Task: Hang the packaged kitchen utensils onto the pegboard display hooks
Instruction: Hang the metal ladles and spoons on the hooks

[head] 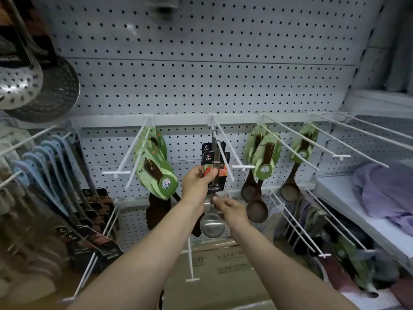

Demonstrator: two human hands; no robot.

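Note:
A steel ladle (212,222) with a black printed card (215,161) hangs on the middle white hook (224,157) of the grey pegboard (201,86). My left hand (197,183) grips the card and the ladle's handle just below the hook. Lower down, my right hand (231,209) pinches the handle right above the bowl. Another black card sits behind it on the same hook.
Wooden spoons on green cards (263,157) hang right of the ladle, with wooden spatulas on green cards (156,164) on its left. Blue utensils (44,166) fill the far-left hooks. Perforated steel pans (33,86) hang upper left. Purple cloth (384,189) lies on a right shelf. Cardboard boxes (223,265) sit below.

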